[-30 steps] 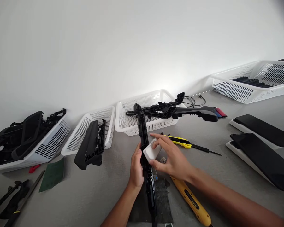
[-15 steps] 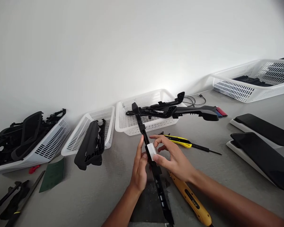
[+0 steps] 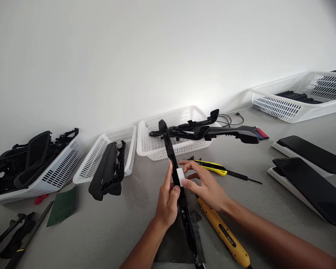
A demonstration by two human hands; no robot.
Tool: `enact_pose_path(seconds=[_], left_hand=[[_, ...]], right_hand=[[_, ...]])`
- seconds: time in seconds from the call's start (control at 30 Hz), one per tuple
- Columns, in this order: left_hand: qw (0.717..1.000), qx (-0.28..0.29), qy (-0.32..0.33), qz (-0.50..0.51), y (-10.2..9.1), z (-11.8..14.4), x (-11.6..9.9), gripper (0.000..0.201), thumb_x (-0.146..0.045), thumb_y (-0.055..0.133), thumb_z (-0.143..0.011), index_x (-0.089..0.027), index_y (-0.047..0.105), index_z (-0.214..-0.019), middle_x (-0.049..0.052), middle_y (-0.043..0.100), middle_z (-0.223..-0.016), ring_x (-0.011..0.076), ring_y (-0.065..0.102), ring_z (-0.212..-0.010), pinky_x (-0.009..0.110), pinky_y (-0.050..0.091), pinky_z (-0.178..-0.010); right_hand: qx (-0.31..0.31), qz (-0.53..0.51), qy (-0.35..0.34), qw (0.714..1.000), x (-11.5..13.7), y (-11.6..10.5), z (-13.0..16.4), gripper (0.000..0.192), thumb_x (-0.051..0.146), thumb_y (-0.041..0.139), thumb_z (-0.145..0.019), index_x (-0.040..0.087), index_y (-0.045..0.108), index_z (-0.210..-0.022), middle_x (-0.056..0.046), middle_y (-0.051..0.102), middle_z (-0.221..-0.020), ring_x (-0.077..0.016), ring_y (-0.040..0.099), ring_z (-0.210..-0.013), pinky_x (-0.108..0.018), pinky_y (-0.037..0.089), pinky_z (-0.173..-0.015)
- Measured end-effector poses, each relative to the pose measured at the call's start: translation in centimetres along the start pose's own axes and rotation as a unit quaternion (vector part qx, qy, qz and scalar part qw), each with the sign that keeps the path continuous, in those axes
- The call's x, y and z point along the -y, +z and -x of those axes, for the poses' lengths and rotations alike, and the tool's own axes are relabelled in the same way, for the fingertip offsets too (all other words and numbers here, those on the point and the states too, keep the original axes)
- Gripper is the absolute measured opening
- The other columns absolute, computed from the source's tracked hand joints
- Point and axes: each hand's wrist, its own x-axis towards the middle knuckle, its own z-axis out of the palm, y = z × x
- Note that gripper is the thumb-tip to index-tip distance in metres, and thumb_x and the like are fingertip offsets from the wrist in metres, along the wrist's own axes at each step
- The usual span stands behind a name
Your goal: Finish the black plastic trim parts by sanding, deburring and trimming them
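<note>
My left hand point(image 3: 168, 200) grips a long black plastic trim strip point(image 3: 168, 147) around its middle and holds it slanted above the grey table point(image 3: 123, 224). My right hand point(image 3: 204, 185) presses a small white block point(image 3: 180, 176) against the right side of the strip, pinched between thumb and fingers. The strip's lower end hangs over a dark mat point(image 3: 176, 243) at the table's near edge. A yellow tool point(image 3: 224, 235) lies just under my right wrist.
White baskets stand along the wall: one with black parts point(image 3: 42, 164) at left, one point(image 3: 100, 157) with a black panel point(image 3: 108, 172) leaning on it, one point(image 3: 173, 134) behind the strip, one point(image 3: 302, 95) far right. A yellow knife point(image 3: 212, 167) and black pads point(image 3: 310, 183) lie to the right.
The strip has swung from leaning right at its lower end to more upright, and my right hand slid the white block up along it. My left hand shifted its grip slightly.
</note>
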Motion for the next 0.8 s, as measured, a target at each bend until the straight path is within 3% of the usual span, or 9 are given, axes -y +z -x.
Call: enact_pose_path(seconds=[0.13,0.27,0.37,0.53,0.8], left_hand=[[1.000,0.015,-0.017,0.020,0.2,0.0,0.3,0.071,-0.050,0.047,-0.110,-0.025,0.028,-0.174,0.008,0.076,-0.097,0.0228,0.063,-0.073,0.036,0.056,-0.069],[1.000,0.010,-0.013,0.008,0.3,0.1,0.2,0.075,-0.056,0.050,-0.108,-0.026,0.028,-0.174,-0.003,0.056,-0.069,0.0153,0.038,-0.056,0.027,0.038,-0.054],[1.000,-0.005,-0.006,-0.006,0.3,0.1,0.0,0.076,-0.058,0.051,-0.107,-0.023,0.031,-0.172,-0.006,0.046,-0.063,0.0140,0.031,-0.054,0.026,0.031,-0.051],[1.000,0.000,0.004,-0.016,0.1,-0.2,0.0,0.073,-0.057,0.050,-0.108,-0.022,0.035,-0.171,-0.006,0.047,-0.065,0.0136,0.033,-0.056,0.026,0.032,-0.052],[0.999,-0.019,0.018,-0.031,0.1,0.0,0.0,0.065,-0.044,0.054,-0.107,-0.020,0.043,-0.167,-0.008,0.040,-0.061,0.0124,0.029,-0.054,0.025,0.029,-0.050]], right_hand=[[0.016,-0.031,-0.006,0.999,0.4,-0.2,0.1,0.023,0.045,0.067,-0.093,0.026,0.057,-0.101,-0.010,0.059,-0.149,-0.0322,0.060,-0.129,-0.046,0.053,-0.100],[0.023,-0.069,0.019,0.997,0.5,0.0,0.1,0.023,0.045,0.066,-0.092,0.025,0.057,-0.098,-0.011,0.060,-0.147,-0.0327,0.060,-0.129,-0.046,0.053,-0.101],[0.031,-0.082,0.034,0.996,0.5,-0.1,0.1,0.021,0.042,0.066,-0.092,0.024,0.056,-0.098,-0.011,0.060,-0.146,-0.0326,0.060,-0.130,-0.047,0.053,-0.102],[0.042,-0.096,0.010,0.994,0.7,-0.4,0.0,0.022,0.041,0.068,-0.090,0.025,0.058,-0.101,-0.009,0.054,-0.155,-0.0305,0.063,-0.125,-0.045,0.054,-0.100],[0.039,-0.115,0.049,0.991,1.2,-0.4,0.0,0.023,0.042,0.069,-0.088,0.024,0.058,-0.097,-0.009,0.056,-0.153,-0.0295,0.065,-0.116,-0.042,0.056,-0.092]])
